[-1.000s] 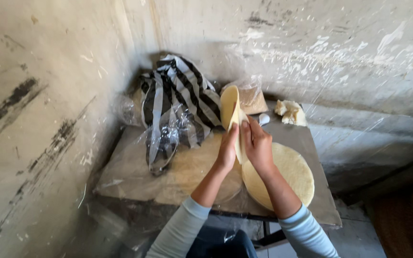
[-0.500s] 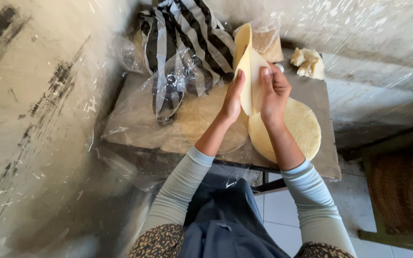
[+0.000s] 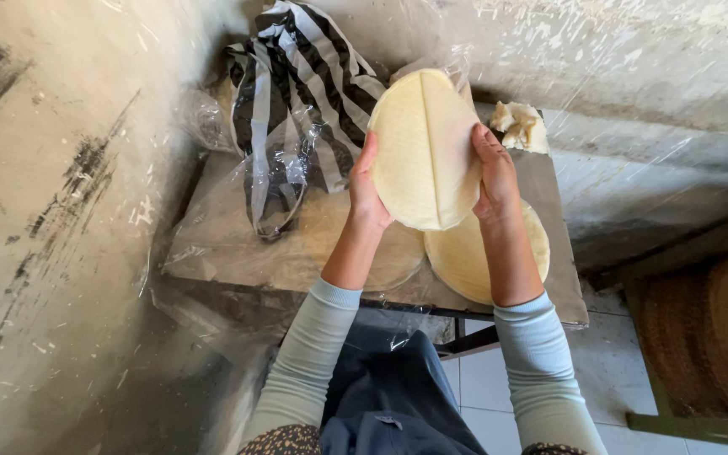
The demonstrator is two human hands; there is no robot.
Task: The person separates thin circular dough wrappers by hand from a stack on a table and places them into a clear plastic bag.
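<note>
I hold a pale round flat disc of dough up above the small table, bent along a crease down its middle. My left hand grips its left edge and my right hand grips its right edge. Below my hands another round dough disc lies flat on the table. A further flat disc lies under clear plastic to its left.
A black-and-white striped cloth wrapped in clear plastic sits at the table's back. A lump of dough lies at the back right corner. Rough concrete walls close in left and behind. A woven basket stands at the right.
I have lifted the dough disc higher and turned it face-on, with both hands now spread to its edges. The camera has moved closer and looks further down.
</note>
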